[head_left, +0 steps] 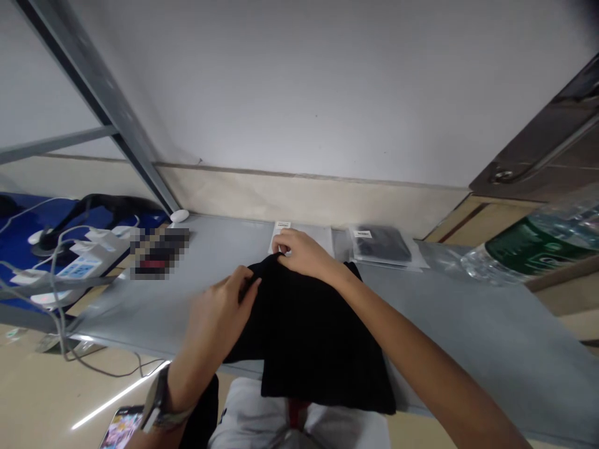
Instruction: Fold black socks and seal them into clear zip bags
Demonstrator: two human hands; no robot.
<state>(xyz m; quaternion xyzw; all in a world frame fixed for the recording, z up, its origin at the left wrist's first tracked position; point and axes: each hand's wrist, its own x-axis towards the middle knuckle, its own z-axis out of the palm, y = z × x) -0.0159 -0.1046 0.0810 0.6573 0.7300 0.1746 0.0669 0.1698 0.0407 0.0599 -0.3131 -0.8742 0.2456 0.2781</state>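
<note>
A black cloth garment [322,337] lies over the front of the grey table and hangs past its edge above my lap. My left hand [224,305] is at its upper left edge, thumb and fingers closed on the fabric, slightly blurred. Further up, my right hand [299,249] pinches the top edge of the garment, its forearm crossing over the right side of the cloth. Just behind my right hand is a flat white packet [321,237] with a label. A clear-wrapped dark packet [381,243] lies to the right of it.
On the grey table [444,318], a large green-labelled plastic bottle [538,246] stands out at the right. A white power strip [88,259] with cables is at the left, near a metal frame post [107,118]. A phone [122,427] shows at the lower left. The wall rises behind.
</note>
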